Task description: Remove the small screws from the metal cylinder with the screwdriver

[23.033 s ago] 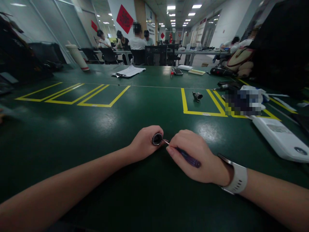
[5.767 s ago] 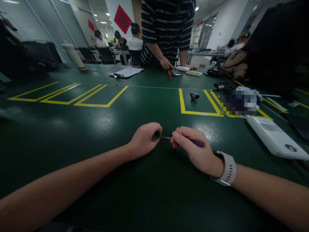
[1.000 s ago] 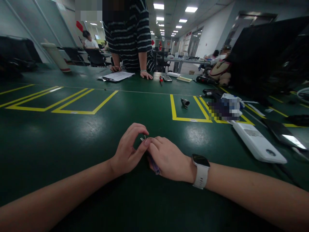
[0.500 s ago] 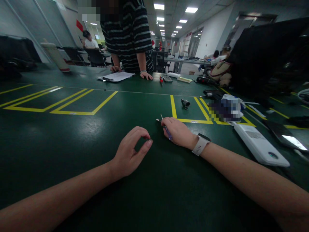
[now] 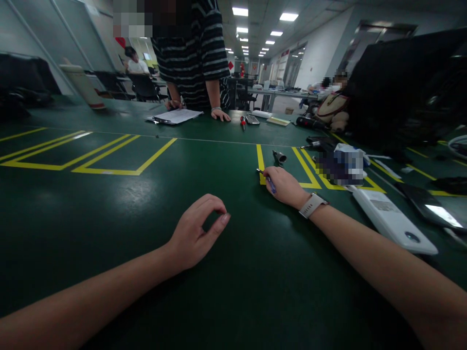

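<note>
My right hand (image 5: 282,185), with a watch on its wrist, is closed round a small screwdriver (image 5: 271,184) with a purplish handle. A thin dark, metal-tipped piece (image 5: 259,170) sticks out beyond the fingers; most of it is hidden. This hand is over the near left corner of a yellow-taped box (image 5: 260,156). Just beyond it lies a small metal cone-shaped part (image 5: 279,156). Nearer to me, my left hand (image 5: 195,232) rests on the green table (image 5: 175,311), thumb and forefinger curled into a loop with their tips together. Nothing shows in it.
Across the table a person (image 5: 193,63) in a striped top stands by a clipboard (image 5: 175,116). A red screwdriver (image 5: 243,123) and a phone (image 5: 252,119) lie near that person's hand. To the right are a black tool (image 5: 319,143) and a white power bank (image 5: 392,218).
My right hand has moved forward and to the right with the screwdriver, from the middle of the table to the taped box. My left hand has hardly moved.
</note>
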The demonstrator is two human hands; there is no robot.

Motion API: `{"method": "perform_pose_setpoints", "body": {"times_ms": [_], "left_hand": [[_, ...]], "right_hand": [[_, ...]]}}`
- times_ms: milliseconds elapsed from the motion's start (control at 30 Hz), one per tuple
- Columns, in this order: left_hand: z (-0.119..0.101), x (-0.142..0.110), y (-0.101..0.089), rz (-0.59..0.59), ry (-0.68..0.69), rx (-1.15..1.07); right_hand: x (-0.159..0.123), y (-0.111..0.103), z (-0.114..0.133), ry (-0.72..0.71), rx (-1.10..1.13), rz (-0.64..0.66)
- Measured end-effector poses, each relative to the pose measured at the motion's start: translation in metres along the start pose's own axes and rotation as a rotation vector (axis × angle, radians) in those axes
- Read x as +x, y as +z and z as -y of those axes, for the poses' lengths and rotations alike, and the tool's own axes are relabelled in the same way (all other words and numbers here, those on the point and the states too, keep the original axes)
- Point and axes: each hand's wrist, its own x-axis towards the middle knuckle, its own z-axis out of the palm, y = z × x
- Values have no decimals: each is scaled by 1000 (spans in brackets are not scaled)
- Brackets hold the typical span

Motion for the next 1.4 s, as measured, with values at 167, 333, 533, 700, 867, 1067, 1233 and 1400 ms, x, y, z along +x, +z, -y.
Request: {"method": "perform_pose_setpoints", "body": {"times_ms": [167,333,533,700,867,1067,1233,1400], "left_hand": [[1,0,0,20,-6,-17],[2,0,0,26,-4,1],[2,0,0,16,-3,-1],[0,1,0,8,-47,-7],[-3,4,0,5,-140,-51],[-1,7,0,6,-235,-108],[2,7,2,19,-273,-186],[5,8,4,25,-324,-253]], "right_hand": [[0,2,-1,-13,-14,-4],[-1,2,-1,-43,-27,-26],[-3,-10,12,-53,-95,-113],[8,-40,-8,84,-230,-201],[35,-64,-86,271,-418,-85],[62,-56,-177,287,-537,216],[65,-39,-217,246,-556,337],[71,-24,-240,230,-519,301]]}}
